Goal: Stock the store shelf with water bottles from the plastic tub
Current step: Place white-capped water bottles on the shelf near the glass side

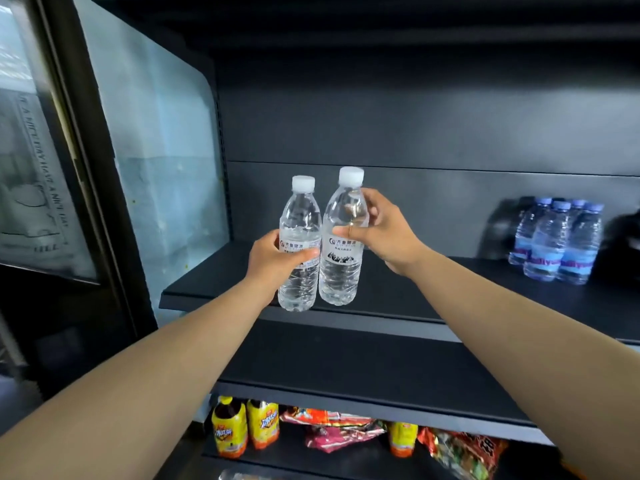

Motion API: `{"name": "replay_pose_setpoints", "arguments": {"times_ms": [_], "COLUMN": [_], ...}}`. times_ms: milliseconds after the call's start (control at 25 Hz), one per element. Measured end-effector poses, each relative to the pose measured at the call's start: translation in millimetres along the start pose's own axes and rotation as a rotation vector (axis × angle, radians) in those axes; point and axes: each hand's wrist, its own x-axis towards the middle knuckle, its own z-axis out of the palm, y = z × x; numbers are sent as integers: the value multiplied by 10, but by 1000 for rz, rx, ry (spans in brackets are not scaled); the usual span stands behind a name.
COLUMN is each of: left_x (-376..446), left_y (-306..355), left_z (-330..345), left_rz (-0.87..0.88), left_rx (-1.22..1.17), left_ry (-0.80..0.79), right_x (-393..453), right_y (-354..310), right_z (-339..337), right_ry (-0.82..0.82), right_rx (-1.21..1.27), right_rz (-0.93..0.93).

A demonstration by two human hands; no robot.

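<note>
My left hand (273, 258) is wrapped around one water bottle (299, 247), and my right hand (384, 230) pinches a second bottle (343, 237) beside it. I hold both upright, touching, above the front edge of the dark shelf (398, 292), toward its left end. A pack of blue bottles (557, 240) stands near the right end.

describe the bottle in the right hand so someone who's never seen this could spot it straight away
On the dark middle shelf, two clear white-capped water bottles are held side by side near the front edge. The one wanted is the right bottle, gripped by the right hand. Unlike the left bottle, it stands higher and shows a black mountain print on its label.
</note>
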Motion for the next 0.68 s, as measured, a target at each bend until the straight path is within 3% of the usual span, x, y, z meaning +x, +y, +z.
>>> {"name": "replay_pose_setpoints", "arguments": {"times_ms": [360, 680], "left_x": [1451, 2953], "left_y": [-856, -1602], "left_z": [-163, -233], "left_rz": [9, -40], "left_rx": [-3, -74], "left_ry": [-57, -130], "right_x": [1204, 2354], "right_y": [1120, 1838], "right_z": [562, 863], "right_ry": [47, 140], "right_rx": [-139, -2], "right_rz": [113, 203]}}
